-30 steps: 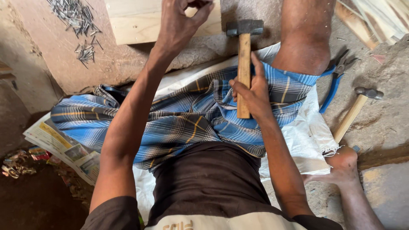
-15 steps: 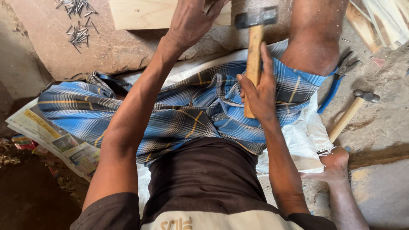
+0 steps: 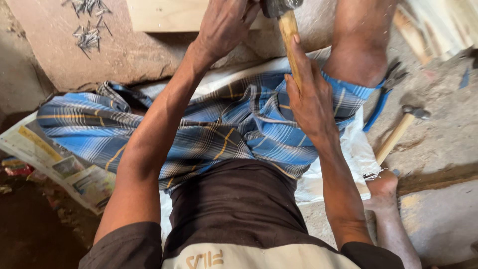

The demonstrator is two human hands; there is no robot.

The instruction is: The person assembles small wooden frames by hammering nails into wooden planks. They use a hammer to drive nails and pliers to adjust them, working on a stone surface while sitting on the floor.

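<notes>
My right hand (image 3: pixel 311 97) grips the wooden handle of a hammer (image 3: pixel 288 27), whose steel head is at the top edge, close beside my left hand. My left hand (image 3: pixel 226 22) rests with curled fingers on the edge of a pale wooden board (image 3: pixel 164 15) lying on the floor in front of me. Whether it pinches a nail is hidden by the fingers. I sit on the floor in a blue checked wrap (image 3: pixel 214 129), my right knee raised.
Loose nails (image 3: pixel 88 27) lie in a heap at the top left. A second hammer (image 3: pixel 401 129) and blue-handled pliers (image 3: pixel 383 94) lie at the right. Newspaper (image 3: pixel 64 167) is spread at the left, white sacking (image 3: pixel 348 159) under me, wood strips at the top right.
The hammer has swung forward and down toward my left hand at the board. My view has dipped, so board and nails sit higher in frame.
</notes>
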